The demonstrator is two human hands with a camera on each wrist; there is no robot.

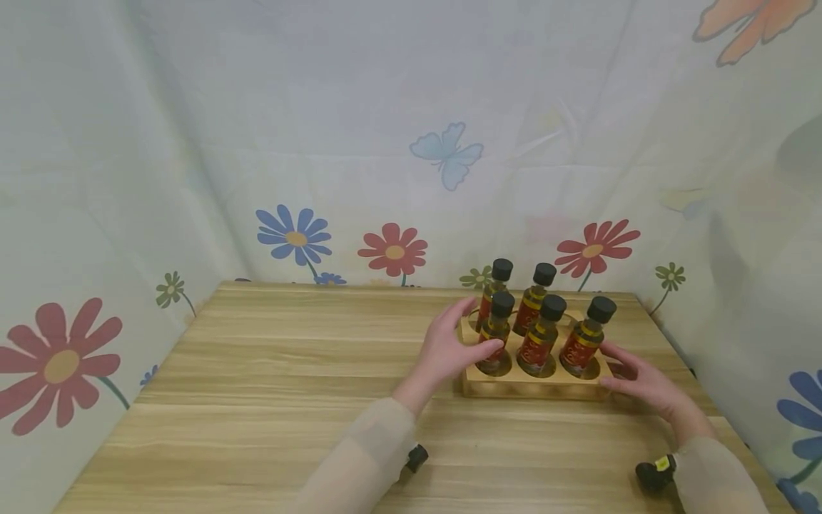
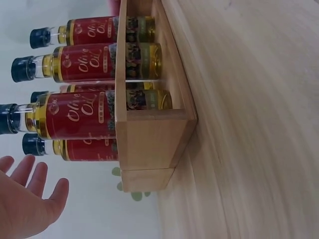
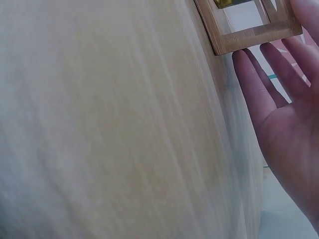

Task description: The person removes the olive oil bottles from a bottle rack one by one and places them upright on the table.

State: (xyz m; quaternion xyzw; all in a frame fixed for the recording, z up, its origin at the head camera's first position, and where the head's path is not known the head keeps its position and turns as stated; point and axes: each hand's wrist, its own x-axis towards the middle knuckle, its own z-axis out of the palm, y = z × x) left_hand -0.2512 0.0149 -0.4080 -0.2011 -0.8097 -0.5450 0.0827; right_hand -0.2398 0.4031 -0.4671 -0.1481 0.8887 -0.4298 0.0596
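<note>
A wooden rack (image 1: 539, 389) stands on the table toward the right, holding several olive oil bottles (image 1: 537, 350) upright, with black caps and red labels. At the rack's left end is my left hand (image 1: 447, 341), its fingers spread beside the front left bottle (image 1: 496, 335). In the left wrist view a gap shows between the left hand (image 2: 30, 199) and the bottles (image 2: 77, 114). My right hand (image 1: 648, 385) is at the rack's right end. The right wrist view shows the right hand's extended fingertips (image 3: 240, 59) at the rack's edge (image 3: 259, 36); the thumb is partly cut off there.
The wood-grain table (image 1: 270, 385) extends to the left and in front of the rack. A flower-printed cloth (image 1: 334, 143) hangs closely behind the table and along both sides. Black wrist devices (image 1: 655, 473) sit near the sleeves.
</note>
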